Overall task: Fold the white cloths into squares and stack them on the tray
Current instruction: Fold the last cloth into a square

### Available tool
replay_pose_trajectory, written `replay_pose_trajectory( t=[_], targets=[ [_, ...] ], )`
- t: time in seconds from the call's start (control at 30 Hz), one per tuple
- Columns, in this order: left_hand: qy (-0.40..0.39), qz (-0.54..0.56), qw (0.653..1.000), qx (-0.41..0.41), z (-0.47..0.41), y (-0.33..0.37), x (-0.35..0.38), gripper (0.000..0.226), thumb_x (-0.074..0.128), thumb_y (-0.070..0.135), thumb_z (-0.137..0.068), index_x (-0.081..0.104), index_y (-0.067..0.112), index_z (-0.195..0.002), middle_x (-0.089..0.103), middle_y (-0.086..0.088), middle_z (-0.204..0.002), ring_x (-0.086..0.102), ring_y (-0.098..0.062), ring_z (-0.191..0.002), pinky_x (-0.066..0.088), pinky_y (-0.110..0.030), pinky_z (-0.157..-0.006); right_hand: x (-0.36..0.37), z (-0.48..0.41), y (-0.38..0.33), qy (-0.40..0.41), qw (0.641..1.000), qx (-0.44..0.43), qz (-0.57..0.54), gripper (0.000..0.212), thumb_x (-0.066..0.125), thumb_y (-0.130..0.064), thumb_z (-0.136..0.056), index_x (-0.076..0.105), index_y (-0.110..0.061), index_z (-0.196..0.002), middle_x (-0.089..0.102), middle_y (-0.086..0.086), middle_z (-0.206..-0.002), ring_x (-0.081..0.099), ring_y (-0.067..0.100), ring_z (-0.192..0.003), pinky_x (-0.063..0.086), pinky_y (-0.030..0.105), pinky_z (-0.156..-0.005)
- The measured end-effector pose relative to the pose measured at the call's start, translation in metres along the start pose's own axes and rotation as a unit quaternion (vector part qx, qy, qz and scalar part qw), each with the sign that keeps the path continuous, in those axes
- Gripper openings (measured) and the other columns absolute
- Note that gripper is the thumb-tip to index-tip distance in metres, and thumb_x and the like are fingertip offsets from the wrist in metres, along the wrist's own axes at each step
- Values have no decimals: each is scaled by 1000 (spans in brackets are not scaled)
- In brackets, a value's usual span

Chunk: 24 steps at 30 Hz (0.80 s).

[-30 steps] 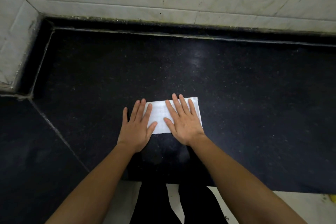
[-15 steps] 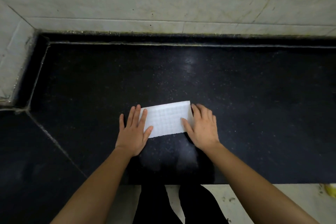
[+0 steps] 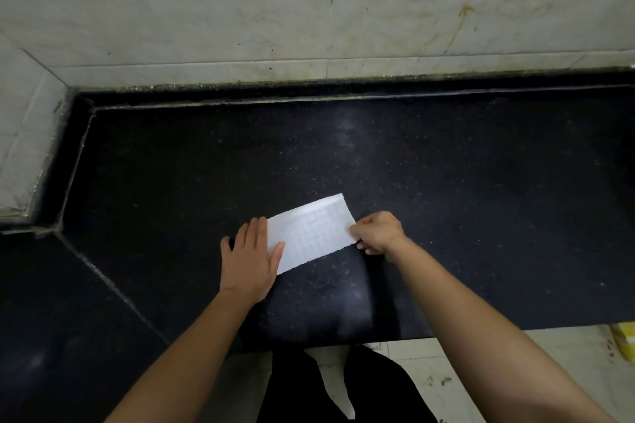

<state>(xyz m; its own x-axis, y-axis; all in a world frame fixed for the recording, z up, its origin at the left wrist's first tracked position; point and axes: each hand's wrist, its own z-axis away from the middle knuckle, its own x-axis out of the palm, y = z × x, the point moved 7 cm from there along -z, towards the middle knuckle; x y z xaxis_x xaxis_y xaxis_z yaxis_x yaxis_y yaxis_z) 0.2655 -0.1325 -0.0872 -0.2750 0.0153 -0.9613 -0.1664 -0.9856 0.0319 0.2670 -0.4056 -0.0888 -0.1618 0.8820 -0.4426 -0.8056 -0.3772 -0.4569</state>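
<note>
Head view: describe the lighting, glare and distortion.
Head view is dim, with the white cloth the brightest thing; head view shows a faint pale sheen on the black counter behind the cloth and near its front edge; head view slightly bows the counter's back edge, a wide-angle effect.

Black countertop (image 3: 446, 182), pale wall (image 3: 309, 10)
The speckled countertop meets the stained, marble-like wall along a raised dark lip (image 3: 343, 89); a diagonal seam (image 3: 110, 285) crosses its left part. Below the front edge lies pale, dirty floor (image 3: 515, 374), with a yellow object (image 3: 626, 336), perhaps a box, at the right border.
</note>
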Motion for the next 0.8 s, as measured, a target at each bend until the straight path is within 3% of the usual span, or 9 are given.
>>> replay_pose_trajectory(
  t=[0.1,0.23,0.33,0.4,0.5,0.63,0.73,0.8],
  targets=[
    [32,-33,999,-10,-10,4,-22,67,26,51,-100,39,6,-148,68,-11,-112,65,-29,-97,43,-49,-89,0,1,0,-46,992,14,-113,15,76,-13,-84,67,-13,-96,73,7,-85,69,13,-69,57,24,-59],
    [-67,-26,997,-38,-42,3,-31,59,25,48,-103,26,11,-150,62,-9,-124,63,-27,-104,40,-44,-93,-4,-1,-1,-47,973,35,-223,27,81,1,-75,66,-8,-97,68,9,-86,64,15,-71,51,19,-54],
    [-145,4,988,-52,-57,4,-30,50,30,43,-104,33,9,-140,62,-13,-118,63,-29,-101,48,-39,-83,-9,-4,-1,-46,977,24,-206,25,81,1,-73,69,-8,-93,67,9,-85,59,16,-71,47,21,-55],
    [-170,10,984,-51,-60,8,-31,49,36,42,-102,35,8,-137,60,-14,-120,61,-28,-103,49,-37,-79,-14,-2,-5,-47,980,-6,-191,32,79,3,-76,70,-10,-104,71,6,-92,63,11,-73,46,14,-57],
    [-123,62,990,-15,-64,27,-46,61,50,41,-98,28,12,-148,49,-14,-138,52,-29,-121,48,-43,-94,-19,-1,-14,-53,984,-72,-154,45,74,10,-79,65,-10,-118,70,2,-92,65,9,-82,47,8,-64],
    [-131,202,970,39,-84,61,-63,82,65,28,-92,15,22,-156,23,-9,-159,28,-27,-145,34,-46,-115,-23,-5,-23,-56,986,-134,-80,51,77,7,-77,64,-14,-122,74,1,-95,69,11,-89,54,23,-91],
    [-177,177,963,97,-108,86,-65,93,71,22,-88,9,34,-157,3,-3,-165,5,-26,-152,22,-49,-121,-25,-8,-31,-58,982,-169,-65,50,78,6,-77,63,-20,-117,75,0,-93,69,9,-85,54,26,-93],
    [-209,142,956,148,-124,100,-60,88,71,20,-87,18,41,-154,2,-4,-164,1,-28,-151,19,-51,-121,-25,-12,-35,-56,979,-187,-63,49,78,6,-77,62,-24,-113,76,4,-96,70,12,-86,55,29,-92]
  ],
)
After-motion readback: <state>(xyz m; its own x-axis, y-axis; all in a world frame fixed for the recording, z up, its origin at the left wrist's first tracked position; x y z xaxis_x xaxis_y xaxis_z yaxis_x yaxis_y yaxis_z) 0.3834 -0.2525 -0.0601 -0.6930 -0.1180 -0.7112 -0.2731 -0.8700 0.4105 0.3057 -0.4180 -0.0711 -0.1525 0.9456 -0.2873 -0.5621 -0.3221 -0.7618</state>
